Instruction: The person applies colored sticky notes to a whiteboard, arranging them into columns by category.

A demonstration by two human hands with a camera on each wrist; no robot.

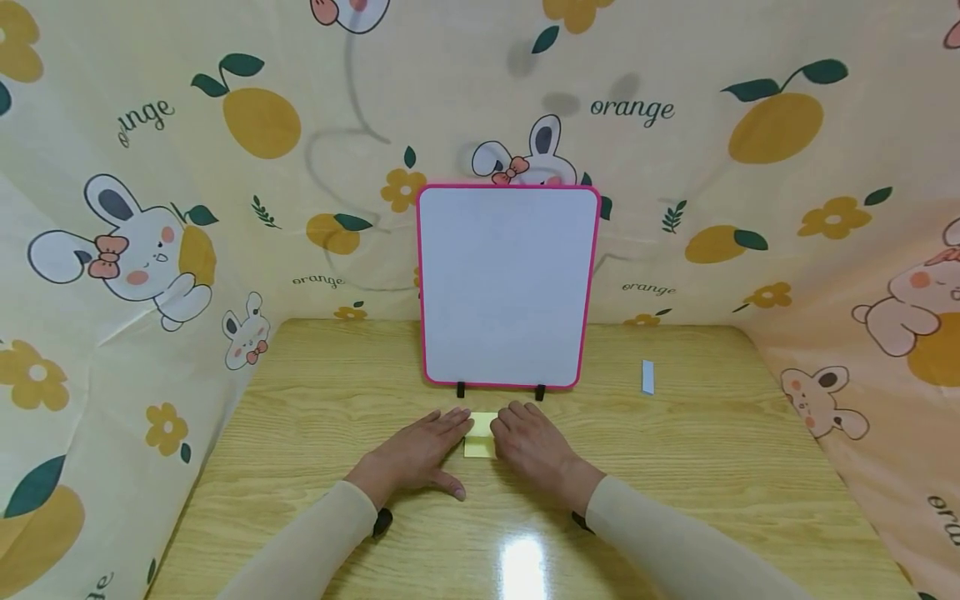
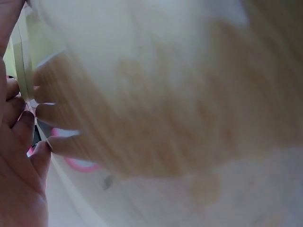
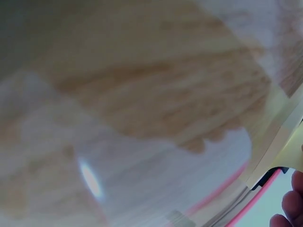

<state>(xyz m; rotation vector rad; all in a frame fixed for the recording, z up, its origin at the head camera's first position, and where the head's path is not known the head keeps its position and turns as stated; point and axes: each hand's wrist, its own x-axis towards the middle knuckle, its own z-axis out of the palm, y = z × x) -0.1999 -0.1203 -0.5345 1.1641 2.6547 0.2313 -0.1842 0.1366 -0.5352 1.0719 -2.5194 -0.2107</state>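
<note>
1. Before me hangs the printed cloth [image 1: 465,75]; below it spreads the wood-grain table [image 1: 705,450].
2. The whiteboard [image 1: 510,283], pink-rimmed, stands upright just beyond my fingertips.
3. My right hand [image 1: 536,446] sits at the right side of the yellow paper [image 1: 482,425], fingers curled; whether they pinch it I cannot tell (my own knuckles hide the tips).
4. My left hand [image 1: 412,450] is at the paper's other side, fingers stretched and unclenched, thumb spread towards me; its fingertips touch the upper left edge and grasp nothing that I can see.
5. The yellow paper lies between my hands, in front of the whiteboard; a line crosses it from left to right, parting a farther band from a nearer one; its right end is covered, so its long axis stays uncertain; neither hand is clearly nearer, and I judge that everything turns on this left-right brace.
6. The pale strip [image 1: 648,377] lies well off to my right, long axis pointing away from me; my right hand is the nearer.
</note>
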